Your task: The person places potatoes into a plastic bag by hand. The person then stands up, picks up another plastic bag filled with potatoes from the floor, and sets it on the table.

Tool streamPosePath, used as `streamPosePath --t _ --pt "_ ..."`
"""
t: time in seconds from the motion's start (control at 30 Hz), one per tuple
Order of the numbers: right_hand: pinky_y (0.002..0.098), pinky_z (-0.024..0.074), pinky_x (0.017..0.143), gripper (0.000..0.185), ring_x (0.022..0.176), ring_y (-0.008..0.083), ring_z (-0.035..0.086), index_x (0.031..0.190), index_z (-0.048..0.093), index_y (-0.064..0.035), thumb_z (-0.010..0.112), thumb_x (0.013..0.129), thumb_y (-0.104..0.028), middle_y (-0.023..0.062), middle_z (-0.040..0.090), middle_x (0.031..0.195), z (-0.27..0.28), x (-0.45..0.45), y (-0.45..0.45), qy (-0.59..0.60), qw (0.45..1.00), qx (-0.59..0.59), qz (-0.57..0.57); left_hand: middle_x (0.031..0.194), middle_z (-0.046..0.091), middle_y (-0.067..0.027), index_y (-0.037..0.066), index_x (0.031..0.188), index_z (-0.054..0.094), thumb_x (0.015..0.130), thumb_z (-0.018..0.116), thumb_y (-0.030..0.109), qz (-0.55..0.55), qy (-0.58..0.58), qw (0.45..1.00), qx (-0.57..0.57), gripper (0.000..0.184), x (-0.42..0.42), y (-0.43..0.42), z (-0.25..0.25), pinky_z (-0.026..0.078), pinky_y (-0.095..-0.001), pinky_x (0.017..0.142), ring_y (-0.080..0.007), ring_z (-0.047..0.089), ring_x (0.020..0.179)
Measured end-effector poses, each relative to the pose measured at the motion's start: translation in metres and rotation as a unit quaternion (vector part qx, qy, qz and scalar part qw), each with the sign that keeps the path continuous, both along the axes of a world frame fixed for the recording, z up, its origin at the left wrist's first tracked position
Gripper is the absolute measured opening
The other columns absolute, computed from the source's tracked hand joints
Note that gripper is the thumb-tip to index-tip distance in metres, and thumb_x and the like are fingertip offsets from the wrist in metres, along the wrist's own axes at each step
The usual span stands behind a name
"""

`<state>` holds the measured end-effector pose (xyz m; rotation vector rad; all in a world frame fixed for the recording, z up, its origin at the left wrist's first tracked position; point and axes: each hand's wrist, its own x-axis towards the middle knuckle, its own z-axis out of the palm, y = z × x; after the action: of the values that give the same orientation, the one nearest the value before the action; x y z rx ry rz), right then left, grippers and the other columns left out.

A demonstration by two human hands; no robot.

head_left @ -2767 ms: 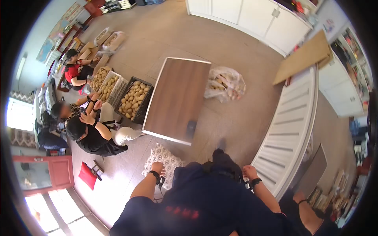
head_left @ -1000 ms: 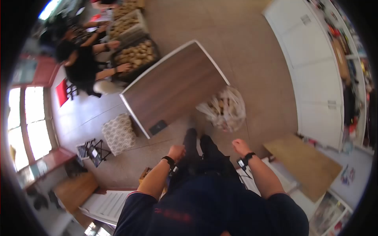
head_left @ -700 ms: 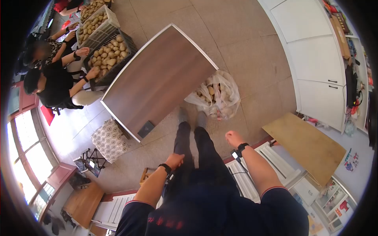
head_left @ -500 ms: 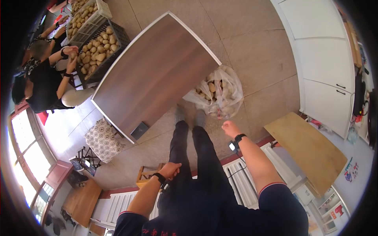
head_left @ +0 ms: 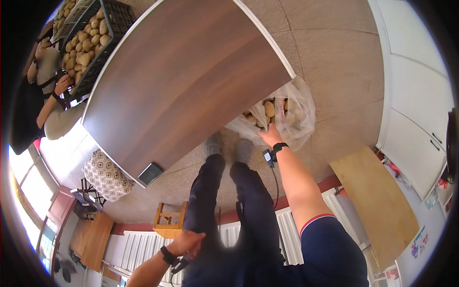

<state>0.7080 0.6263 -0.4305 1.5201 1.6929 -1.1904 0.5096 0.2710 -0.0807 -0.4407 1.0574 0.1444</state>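
Note:
My right hand is stretched out over the near edge of a clear plastic bag. Its thumb and fingers look apart, with nothing visible between them, though part of the fingers is hard to make out. Potatoes lie inside the bag, which sits on the floor beside the table edge. My left hand rests near my thigh, its fingers curled in and holding nothing that I can see. Both wrists wear dark bands with a small cabled device.
A dark wood table with a white rim fills the middle, a small black box on its near corner. At left, a person's hand is beside a crate of potatoes. A wooden stool stands by my left leg.
My right hand has moved forward to the bag's edge, and its fingers have opened. My left hand has stayed near my thigh. The view has shifted closer to the table.

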Motion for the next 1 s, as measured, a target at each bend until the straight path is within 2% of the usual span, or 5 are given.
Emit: streamPosePath --t 0.33,0.43,0.57,0.77,1.0 --pt "0.0428 0.0522 0.074 0.039 0.089 0.0322 0.066 0.107 0.059 0.0066 0.071 0.078 -0.017 0.0214 0.068 0.099 -0.063 0.006 -0.026 0.062 0.982 -0.042 -0.174 0.052 0.06 -0.0146 -0.001 0.061 0.059 0.097 0.053 0.035 0.045 0.001 0.997 -0.057 0.051 -0.002 0.003 -0.008 0.044 -0.0286 0.034 -0.0203 0.055 0.035" --pt "0.0465 0.0478 0.086 0.021 0.094 0.039 0.062 0.097 0.06 0.0024 0.062 0.081 -0.01 0.023 0.064 0.105 0.004 -0.036 0.013 0.073 0.925 0.352 0.126 0.052 0.061 -0.0151 -0.001 0.061 0.059 0.097 0.053 0.035 0.051 0.003 0.997 -0.059 0.051 -0.002 0.006 -0.007 0.044 -0.0293 0.034 -0.0205 0.054 0.034" --pt "0.0469 0.0449 0.089 0.024 0.1 0.0377 0.058 0.097 0.059 0.0005 0.064 0.08 -0.016 0.0205 0.061 0.103 -0.027 -0.028 0.059 0.088 0.889 0.44 0.092 0.054 0.062 -0.0106 0.001 0.063 0.063 0.099 0.048 0.04 0.016 -0.019 0.999 -0.043 0.055 -0.002 0.007 -0.01 0.045 -0.0271 0.04 -0.0186 0.057 0.04" --pt "0.0461 0.0488 0.084 0.022 0.097 0.0443 0.06 0.098 0.062 0.0025 0.062 0.082 -0.013 0.0217 0.068 0.1 -0.008 -0.041 0.059 0.056 0.986 0.148 -0.057 0.054 0.062 -0.0133 0.0 0.062 0.062 0.098 0.048 0.039 -0.002 -0.021 0.999 -0.035 0.056 0.006 0.002 -0.01 0.045 -0.0286 0.038 -0.0199 0.055 0.037" --pt "0.0273 0.0455 0.062 0.022 0.062 0.0119 0.061 0.094 0.064 -0.001 0.063 0.09 -0.022 0.0024 0.063 0.072 0.09 -0.008 0.018 0.222 0.935 -0.089 -0.263 0.057 0.063 -0.0163 0.0 0.067 0.059 0.097 0.05 0.042 0.017 0.007 1.0 0.007 0.053 0.023 0.001 -0.003 0.046 -0.0305 0.037 -0.0205 0.053 0.034"
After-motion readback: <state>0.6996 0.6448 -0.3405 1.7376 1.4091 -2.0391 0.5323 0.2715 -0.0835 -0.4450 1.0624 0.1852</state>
